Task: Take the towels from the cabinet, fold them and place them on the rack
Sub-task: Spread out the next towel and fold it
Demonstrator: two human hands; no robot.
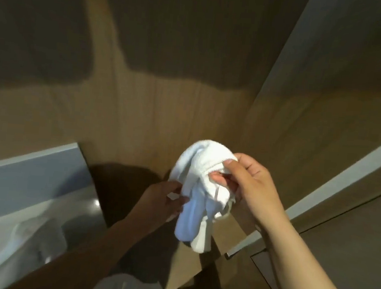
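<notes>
A small white towel point(201, 191) hangs bunched in the air in front of a wooden wall panel. My right hand point(250, 184) pinches its upper hemmed edge between thumb and fingers. Lower and to the left, my left hand point(164, 199) grips a fold of the same towel from the side. The towel's loose end droops down between both hands. No rack is in view, and the cabinet interior is hidden.
A wooden wall point(166, 96) fills the background, with shadows across its top. A wooden door or panel point(339, 226) with a pale edge stands at the right. A white counter with a basin point(16, 232) lies at the lower left.
</notes>
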